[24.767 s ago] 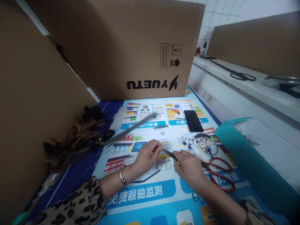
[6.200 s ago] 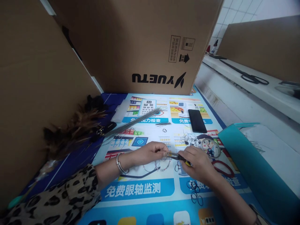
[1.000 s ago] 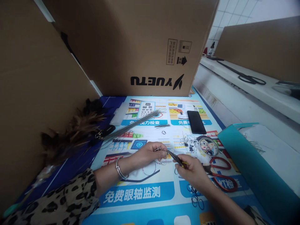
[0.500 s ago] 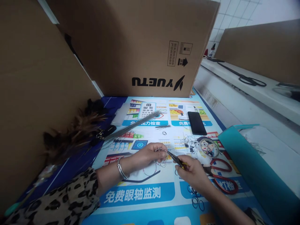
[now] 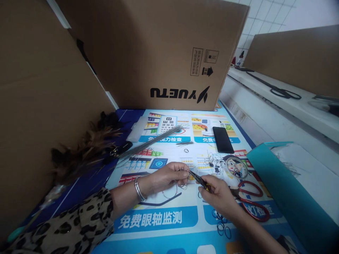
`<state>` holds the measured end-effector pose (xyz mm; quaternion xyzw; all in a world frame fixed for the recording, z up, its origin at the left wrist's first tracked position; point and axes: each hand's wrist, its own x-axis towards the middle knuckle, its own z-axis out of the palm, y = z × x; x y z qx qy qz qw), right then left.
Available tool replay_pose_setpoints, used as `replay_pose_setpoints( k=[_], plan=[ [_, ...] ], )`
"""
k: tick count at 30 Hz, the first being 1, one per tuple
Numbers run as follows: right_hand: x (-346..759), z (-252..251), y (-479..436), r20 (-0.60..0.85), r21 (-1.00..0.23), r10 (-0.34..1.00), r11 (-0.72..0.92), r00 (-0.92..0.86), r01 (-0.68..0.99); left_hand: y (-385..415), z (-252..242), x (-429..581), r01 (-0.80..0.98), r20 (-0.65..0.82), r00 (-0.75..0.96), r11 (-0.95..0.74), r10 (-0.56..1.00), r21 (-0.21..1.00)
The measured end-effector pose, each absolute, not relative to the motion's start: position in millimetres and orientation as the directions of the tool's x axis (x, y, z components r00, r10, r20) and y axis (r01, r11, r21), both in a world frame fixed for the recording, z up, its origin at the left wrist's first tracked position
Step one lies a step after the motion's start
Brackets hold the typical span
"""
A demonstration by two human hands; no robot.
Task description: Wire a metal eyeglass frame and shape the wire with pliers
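Note:
My left hand [image 5: 172, 175] pinches a thin wire loop [image 5: 186, 170] between thumb and fingers, a silver bangle on its wrist. From the right, my right hand [image 5: 218, 193] grips the pliers [image 5: 199, 179], whose dark pointed jaws reach the wire at my left fingertips. Whether the jaws are fully closed on the wire is too small to tell. Below my left hand, more thin looped wire [image 5: 171, 194] lies on the printed mat [image 5: 159, 234]. Several dark rings [image 5: 220, 229] rest below my right hand.
A bundle of straight wires [image 5: 150, 143] lies beyond my left hand. Red-handled scissors [image 5: 250, 197], a round dish [image 5: 236, 166], a phone [image 5: 223, 139] and a teal box [image 5: 286, 190] are at right. Feathers [image 5: 84, 148] lie left; a cardboard box [image 5: 164, 53] stands behind.
The view has shifted slightly. Both hands keep nearly the same places, and the wire loop at my left fingertips has turned a little.

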<state>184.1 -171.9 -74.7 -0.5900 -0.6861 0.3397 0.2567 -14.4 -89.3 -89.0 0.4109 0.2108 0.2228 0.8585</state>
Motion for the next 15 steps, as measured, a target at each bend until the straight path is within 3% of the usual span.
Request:
replay_pose_setpoints(
  k=[15],
  plan=[
    [184.6, -74.0, -172.7, -0.040, -0.782, 0.976, 0.102, -0.213, 0.615, -89.3, -90.2, -16.0, -0.209, -0.188, 0.810, 0.574, 0.555, 0.792]
  ],
)
